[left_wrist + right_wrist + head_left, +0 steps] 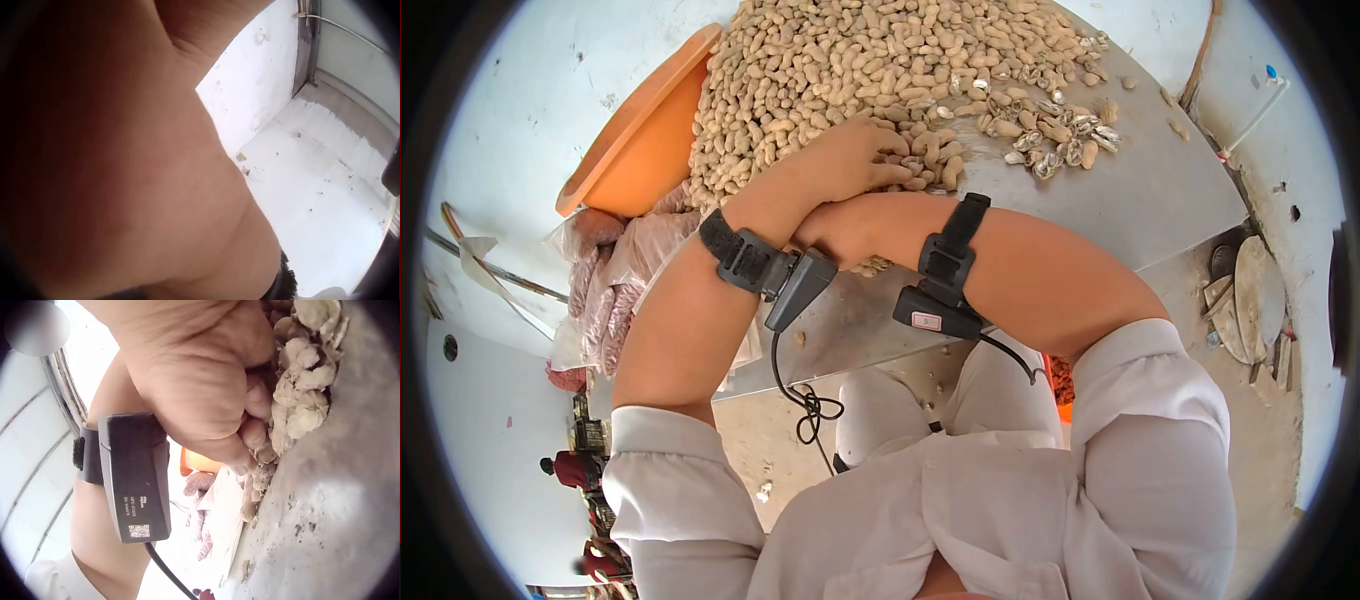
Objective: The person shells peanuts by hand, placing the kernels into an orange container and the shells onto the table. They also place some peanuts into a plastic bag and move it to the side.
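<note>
Unshelled peanuts lie heaped across the metal table. My left hand rests at the heap's near edge, fingers spread and slightly bent over several peanuts. My right hand is mostly hidden beneath the left wrist, its arm crossing from the right. In the right wrist view, the right hand has its fingers bent against peanuts on the table surface; whether it grips any is hidden. Close skin fills much of the left wrist view, with no fingertips visible there.
An orange basin leans at the heap's left, above bags of reddish contents. Loose peanuts and split shells lie on the table's right part. A cable hangs from the left wrist camera over the table's near edge.
</note>
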### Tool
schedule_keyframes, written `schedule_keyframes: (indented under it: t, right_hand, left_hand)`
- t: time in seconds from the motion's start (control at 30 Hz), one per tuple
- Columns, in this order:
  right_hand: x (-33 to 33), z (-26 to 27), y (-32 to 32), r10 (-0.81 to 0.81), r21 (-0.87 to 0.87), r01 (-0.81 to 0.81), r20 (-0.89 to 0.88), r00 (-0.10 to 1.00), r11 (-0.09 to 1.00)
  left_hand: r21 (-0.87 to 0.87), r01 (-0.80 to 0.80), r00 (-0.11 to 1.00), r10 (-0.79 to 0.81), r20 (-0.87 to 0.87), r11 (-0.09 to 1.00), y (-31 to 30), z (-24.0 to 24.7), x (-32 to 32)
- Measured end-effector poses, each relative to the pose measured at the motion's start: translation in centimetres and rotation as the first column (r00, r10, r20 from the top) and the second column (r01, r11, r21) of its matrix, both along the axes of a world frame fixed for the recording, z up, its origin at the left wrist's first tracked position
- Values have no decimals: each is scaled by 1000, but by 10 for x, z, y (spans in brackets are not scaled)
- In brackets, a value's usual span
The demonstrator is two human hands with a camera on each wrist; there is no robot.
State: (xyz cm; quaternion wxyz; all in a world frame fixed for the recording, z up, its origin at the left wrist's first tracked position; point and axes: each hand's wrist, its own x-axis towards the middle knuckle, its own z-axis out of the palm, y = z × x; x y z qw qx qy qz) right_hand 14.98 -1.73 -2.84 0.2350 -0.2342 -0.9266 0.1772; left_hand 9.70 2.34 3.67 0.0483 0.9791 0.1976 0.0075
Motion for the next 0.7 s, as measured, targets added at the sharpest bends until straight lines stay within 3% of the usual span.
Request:
schedule_keyframes:
  t: [0.1, 0.2, 0.4, 0.5, 0.6, 0.7]
  right_hand:
    - [-2, -2, 2, 6, -2, -6, -11, 1000, 1000]
    - [2, 1, 0, 36, -20, -36, -30, 999, 999]
    - [-1, 12, -3, 74, -22, -77, -103, 992, 997]
    - [1, 23, -7, -7, -15, 8, 20, 1000, 1000]
    - [-1, 22, -9, -48, 13, 49, -37, 998, 999]
    - [-1, 33, -19, -139, -67, 143, 61, 988, 987]
  left_hand:
    - [-29, -151, 988, 152, 7, 988, -3, 3, 0]
    - [-212, -211, 974, 222, 32, 954, 0, 3, -1]
    - [-384, -279, 898, 381, 219, 880, 5, 5, -11]
    - [-420, -376, 852, 486, 195, 826, 6, 13, -14]
    - [-355, -377, 852, 471, 229, 855, 8, 8, -19]
    - [-332, -387, 867, 462, 188, 860, 15, 7, -28]
